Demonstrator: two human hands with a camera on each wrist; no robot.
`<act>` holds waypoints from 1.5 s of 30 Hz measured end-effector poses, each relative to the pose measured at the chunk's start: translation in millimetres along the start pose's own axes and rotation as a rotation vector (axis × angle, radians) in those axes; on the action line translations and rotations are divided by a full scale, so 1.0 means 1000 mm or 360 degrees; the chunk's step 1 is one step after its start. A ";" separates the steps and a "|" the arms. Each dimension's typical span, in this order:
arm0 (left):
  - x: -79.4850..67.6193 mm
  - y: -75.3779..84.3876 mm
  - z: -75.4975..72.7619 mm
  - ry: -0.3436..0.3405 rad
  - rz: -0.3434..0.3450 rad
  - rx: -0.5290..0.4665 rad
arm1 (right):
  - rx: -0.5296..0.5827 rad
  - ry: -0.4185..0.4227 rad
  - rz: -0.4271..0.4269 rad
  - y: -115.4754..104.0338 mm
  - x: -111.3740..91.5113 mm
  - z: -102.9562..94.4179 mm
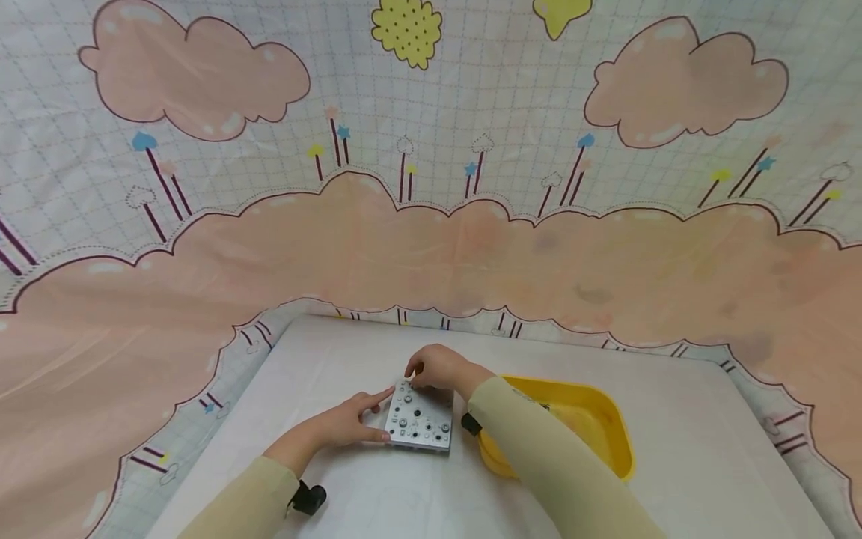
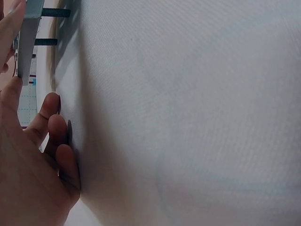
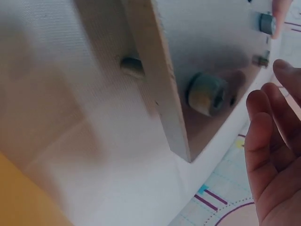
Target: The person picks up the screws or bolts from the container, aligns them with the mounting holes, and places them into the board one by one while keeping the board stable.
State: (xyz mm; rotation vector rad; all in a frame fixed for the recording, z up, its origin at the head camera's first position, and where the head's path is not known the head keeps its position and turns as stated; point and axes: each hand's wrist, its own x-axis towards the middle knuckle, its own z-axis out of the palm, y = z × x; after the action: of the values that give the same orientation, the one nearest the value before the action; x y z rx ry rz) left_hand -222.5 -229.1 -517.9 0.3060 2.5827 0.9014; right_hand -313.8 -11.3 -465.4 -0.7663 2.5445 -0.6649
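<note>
A square silver metal plate point(image 1: 420, 412) with several screws and holes lies in front of me, raised on screw shanks. Two threaded shanks point(image 2: 55, 12) stick out beneath it in the left wrist view. My left hand point(image 1: 350, 421) holds its left side, forefinger near the far corner and thumb at the near corner. The other left fingers rest on the white cloth. Over the plate's far edge is my right hand point(image 1: 441, 368), fingers bent and slightly parted. In the right wrist view its fingertips point(image 3: 282, 66) are close beside a small screw point(image 3: 261, 60), with a larger socket-head screw point(image 3: 207, 94) nearer.
A yellow tray point(image 1: 622, 442) stands right of the plate, partly covered by my right forearm; small dark pieces point(image 1: 544, 406) show inside. White cloth covers the table point(image 1: 357, 337). A patterned curtain point(image 1: 431, 254) hangs behind it.
</note>
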 end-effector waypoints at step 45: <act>0.003 -0.001 0.003 0.0036 0.0011 0.0037 | 0.0440 0.0109 0.0031 0.134 -0.146 -0.045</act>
State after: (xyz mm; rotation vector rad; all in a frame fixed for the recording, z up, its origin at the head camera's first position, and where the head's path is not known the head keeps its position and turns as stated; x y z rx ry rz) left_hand -223.4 -226.8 -521.5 0.3128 2.6158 0.8825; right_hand -278.2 188.9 -467.5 -0.6323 2.4446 -1.0253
